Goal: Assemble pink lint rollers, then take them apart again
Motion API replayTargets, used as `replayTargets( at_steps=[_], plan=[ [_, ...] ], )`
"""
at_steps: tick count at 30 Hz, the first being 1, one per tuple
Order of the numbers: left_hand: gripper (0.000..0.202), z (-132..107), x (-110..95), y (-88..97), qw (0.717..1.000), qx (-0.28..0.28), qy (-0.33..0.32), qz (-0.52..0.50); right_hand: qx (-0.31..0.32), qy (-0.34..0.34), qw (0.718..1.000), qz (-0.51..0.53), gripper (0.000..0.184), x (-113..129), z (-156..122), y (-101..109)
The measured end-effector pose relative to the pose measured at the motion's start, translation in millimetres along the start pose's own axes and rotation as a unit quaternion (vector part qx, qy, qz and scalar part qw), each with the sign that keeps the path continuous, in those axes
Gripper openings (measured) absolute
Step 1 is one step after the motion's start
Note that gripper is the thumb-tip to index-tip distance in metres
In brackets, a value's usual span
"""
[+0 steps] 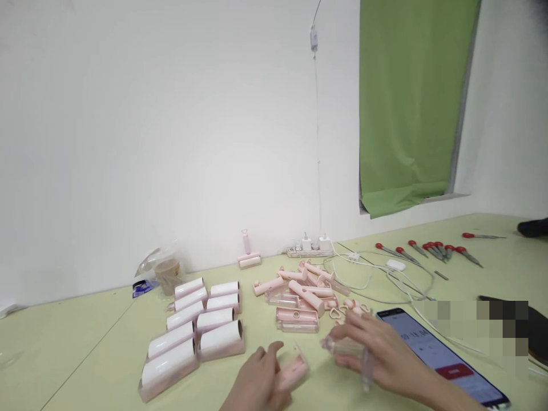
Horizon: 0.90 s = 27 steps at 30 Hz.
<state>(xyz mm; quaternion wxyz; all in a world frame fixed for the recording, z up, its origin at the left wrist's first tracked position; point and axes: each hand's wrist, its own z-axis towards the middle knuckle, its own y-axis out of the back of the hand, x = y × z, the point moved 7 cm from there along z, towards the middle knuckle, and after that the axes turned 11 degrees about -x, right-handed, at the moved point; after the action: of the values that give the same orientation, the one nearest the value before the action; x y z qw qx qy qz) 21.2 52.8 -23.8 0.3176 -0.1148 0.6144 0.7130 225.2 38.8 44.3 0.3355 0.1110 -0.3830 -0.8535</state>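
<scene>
Item in hand: a pink roller part [293,372], lying low on the pale green table [85,342] at the near edge, with the left hand [257,382] curling over it and its fingers closing loosely around the near end. It is looking like light, stiff moulded plastic, smooth and a little slippery, so a hold across its middle or along its long sides is likely suiting it best. Second item: a clear plastic cover [349,349], blurred in this view, sitting under the right hand [377,354], whose fingers are spreading flat and pinching it from above; it is appearing thin and rigid, possibly prone to cracking if squeezed hard, and is best taken by its edges. Both forearms are coming in from the bottom of the view, palms facing down, wrists hovering just above the table and the hands near each other but apart. Surrounding stock: two rows of white paper rolls in pink holders [197,328] to the left, a heap of pink handles and clear covers [299,291] behind the hands, a phone [440,357] just beside the right wrist, red-handled tools [428,250] and a power strip [310,248] near the wall.
</scene>
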Motion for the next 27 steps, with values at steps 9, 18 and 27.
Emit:
replayTargets(
  at_steps=[9,18,27],
  plan=[
    [0.037,27,-18,-15.0,0.889,-0.066,0.036,-0.451,-0.083,0.247,0.965,-0.028,0.029,78,15,-21],
    [0.03,1,-16,-51.9,0.599,0.167,0.173,-0.764,-0.044,0.236,0.925,0.296,0.045,115,32,-25],
    [0.039,-17,-23,-59.6,0.721,0.262,0.164,-0.621,-0.097,0.102,0.96,0.241,0.007,95,42,-30]
  ],
)
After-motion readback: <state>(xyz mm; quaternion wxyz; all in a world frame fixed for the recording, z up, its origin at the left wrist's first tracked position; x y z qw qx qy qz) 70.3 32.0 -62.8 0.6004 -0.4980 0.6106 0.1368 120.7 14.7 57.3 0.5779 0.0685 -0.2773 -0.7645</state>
